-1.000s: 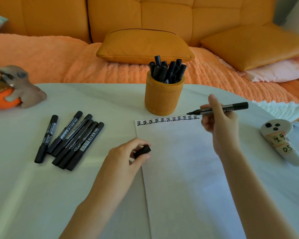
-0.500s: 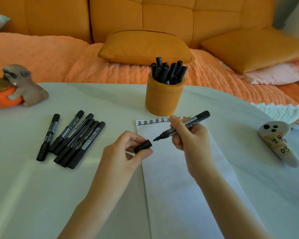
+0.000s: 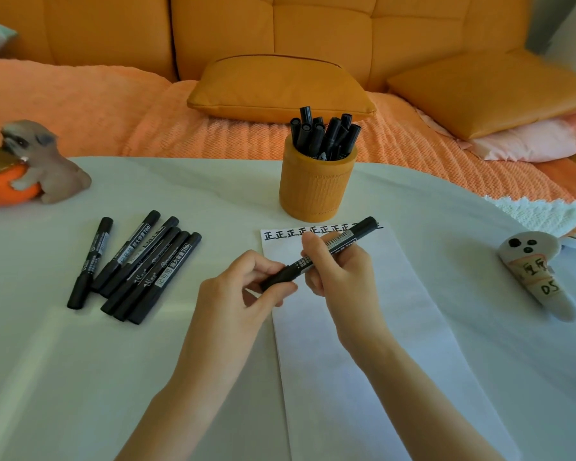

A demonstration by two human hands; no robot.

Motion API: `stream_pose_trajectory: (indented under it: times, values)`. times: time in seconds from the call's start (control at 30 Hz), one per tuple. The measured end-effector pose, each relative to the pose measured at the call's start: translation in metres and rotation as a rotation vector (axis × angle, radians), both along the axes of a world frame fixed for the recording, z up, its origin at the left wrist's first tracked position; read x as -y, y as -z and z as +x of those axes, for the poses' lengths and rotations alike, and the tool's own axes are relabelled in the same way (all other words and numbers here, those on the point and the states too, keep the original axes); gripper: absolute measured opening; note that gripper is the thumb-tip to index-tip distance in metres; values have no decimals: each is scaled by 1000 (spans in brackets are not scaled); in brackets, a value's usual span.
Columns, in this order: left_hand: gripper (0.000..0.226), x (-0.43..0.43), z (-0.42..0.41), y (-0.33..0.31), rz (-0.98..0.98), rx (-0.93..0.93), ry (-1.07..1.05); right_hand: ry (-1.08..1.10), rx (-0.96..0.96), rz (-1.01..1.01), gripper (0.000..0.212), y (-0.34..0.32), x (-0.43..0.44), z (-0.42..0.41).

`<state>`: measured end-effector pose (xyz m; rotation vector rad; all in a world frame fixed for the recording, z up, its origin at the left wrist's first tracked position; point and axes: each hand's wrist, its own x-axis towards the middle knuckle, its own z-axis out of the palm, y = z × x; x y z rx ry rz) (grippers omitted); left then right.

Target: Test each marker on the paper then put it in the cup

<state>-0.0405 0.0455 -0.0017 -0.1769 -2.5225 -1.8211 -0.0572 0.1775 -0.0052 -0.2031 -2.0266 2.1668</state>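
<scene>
Marker (image 3: 330, 249) has swung leftward into left hand (image 3: 240, 294).

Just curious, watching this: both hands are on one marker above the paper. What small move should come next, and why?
Probably press the cap fully home: the left hand pinches it at the tip of the marker, the right hand holds the barrel, and marks line the top of the paper. The cup comes after.

One camera only, worn on the person's head, looking forward and down across the bench (image 3: 80, 377) toward the sofa (image 3: 313, 34). It sits close above the left hand (image 3: 243, 291) and right hand (image 3: 341, 277), wide-angled.
</scene>
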Motion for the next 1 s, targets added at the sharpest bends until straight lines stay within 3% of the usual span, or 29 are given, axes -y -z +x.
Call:
stream_pose_trajectory:
  times: [0.33,0.7,0.8,0.9,1.0]
  values:
    - [6,1,6,2,64,-3,46,-28,20,23,40,4,5,2]
    - [11,7,1,-1,-19,-22,25,-152,101,-20,40,-4,8,4]
    - [10,5,2,-3,-38,-43,26,-217,235,90,71,-13,4,4]
    - [7,7,1,-3,-41,-55,-2,-202,252,287,71,-21,-7,3]
    - [6,10,-1,-4,-44,-66,-20,-46,47,436,55,-22,-19,3]
